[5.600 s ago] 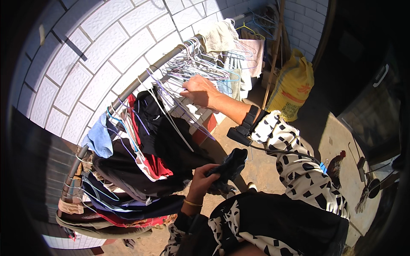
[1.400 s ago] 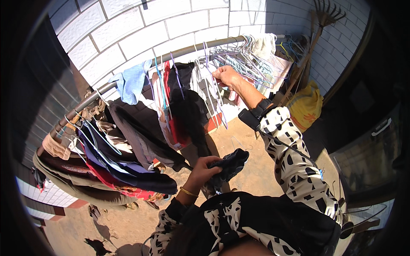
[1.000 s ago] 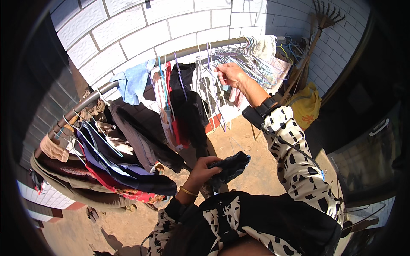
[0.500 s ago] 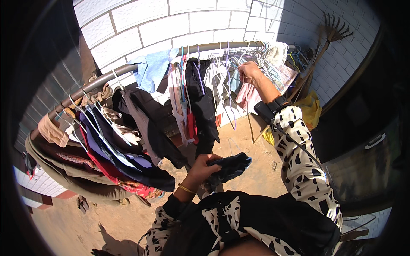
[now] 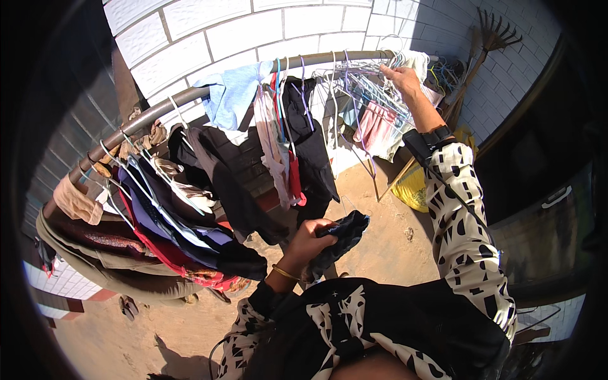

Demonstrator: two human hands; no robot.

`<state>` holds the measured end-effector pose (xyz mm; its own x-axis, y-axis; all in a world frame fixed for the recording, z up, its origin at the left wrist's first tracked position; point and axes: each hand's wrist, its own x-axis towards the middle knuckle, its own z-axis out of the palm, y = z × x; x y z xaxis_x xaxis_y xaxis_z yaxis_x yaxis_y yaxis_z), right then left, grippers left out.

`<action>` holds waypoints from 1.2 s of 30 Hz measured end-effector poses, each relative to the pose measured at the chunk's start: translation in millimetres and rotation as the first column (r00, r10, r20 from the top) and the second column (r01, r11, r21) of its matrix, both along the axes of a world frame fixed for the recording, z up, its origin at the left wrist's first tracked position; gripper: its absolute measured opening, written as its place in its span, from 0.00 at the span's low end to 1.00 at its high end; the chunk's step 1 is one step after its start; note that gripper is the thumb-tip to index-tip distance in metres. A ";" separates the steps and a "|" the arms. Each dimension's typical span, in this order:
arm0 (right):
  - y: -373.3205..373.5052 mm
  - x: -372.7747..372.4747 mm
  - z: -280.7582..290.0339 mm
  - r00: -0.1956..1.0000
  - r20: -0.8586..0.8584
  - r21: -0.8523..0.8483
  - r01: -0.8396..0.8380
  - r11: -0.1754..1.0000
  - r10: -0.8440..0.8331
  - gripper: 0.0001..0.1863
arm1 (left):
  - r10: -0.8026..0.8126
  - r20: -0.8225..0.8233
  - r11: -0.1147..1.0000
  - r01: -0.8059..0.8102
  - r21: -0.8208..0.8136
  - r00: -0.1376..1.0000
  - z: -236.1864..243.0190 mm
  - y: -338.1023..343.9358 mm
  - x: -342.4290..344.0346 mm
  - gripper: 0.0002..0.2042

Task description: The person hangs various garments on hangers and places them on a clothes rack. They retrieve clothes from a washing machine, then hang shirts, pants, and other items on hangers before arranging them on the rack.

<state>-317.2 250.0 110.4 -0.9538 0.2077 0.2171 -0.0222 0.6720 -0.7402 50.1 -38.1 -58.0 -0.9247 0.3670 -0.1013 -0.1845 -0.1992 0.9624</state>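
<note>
My left hand point(image 5: 308, 243), low in front of my body, is closed around a dark bunched garment point(image 5: 345, 237) with a bluish edge. The garment's exact kind cannot be made out. Up at the right part of the metal rail point(image 5: 158, 109), my right hand point(image 5: 405, 80) pinches a wire clothes hanger point(image 5: 391, 37), whose hook stands above the rail. Below and left of that hand hangs a crowded bunch of hangers point(image 5: 370, 85). A pink cloth point(image 5: 378, 123) hangs among them.
Many clothes hang along the curved rail, among them a light blue cloth point(image 5: 229, 95), black trousers point(image 5: 303, 120) and a dark jacket point(image 5: 237, 183). A rake point(image 5: 491, 41) leans at the back right above a yellow bag point(image 5: 411, 189). White brick wall point(image 5: 291, 28) stands behind.
My right hand has moved up and right, from amid the hangers to the rail, and a hook now shows above it. The left hand still holds the dark garment, slightly higher.
</note>
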 end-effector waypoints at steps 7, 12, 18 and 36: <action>81.6 120.7 23.3 0.897 -0.292 0.081 0.369 0.926 -0.332 0.31 | -0.118 0.015 0.993 0.117 0.032 0.993 17.3 18.7 -15.2 0.14; 153.8 208.4 25.6 0.970 -0.228 -0.769 -0.128 0.627 -0.081 0.18 | -0.141 0.081 0.985 0.148 -0.088 0.987 47.8 56.8 -34.0 0.13; 191.2 271.8 3.5 0.931 -0.321 -0.946 -0.323 -0.016 0.173 0.24 | -0.083 0.052 0.986 0.089 -0.143 0.995 91.4 142.9 -53.8 0.12; 340.0 374.7 -37.1 0.982 -0.159 -0.460 -0.163 0.872 0.100 0.29 | -0.220 -0.369 0.900 0.042 -0.434 0.903 228.8 327.0 -37.8 0.21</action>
<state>57.6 590.0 73.2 -0.9507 0.1896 0.2455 -0.2000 0.2302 -0.9524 12.4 288.8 170.8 -0.8631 0.4953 0.0986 0.2364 0.2237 0.9456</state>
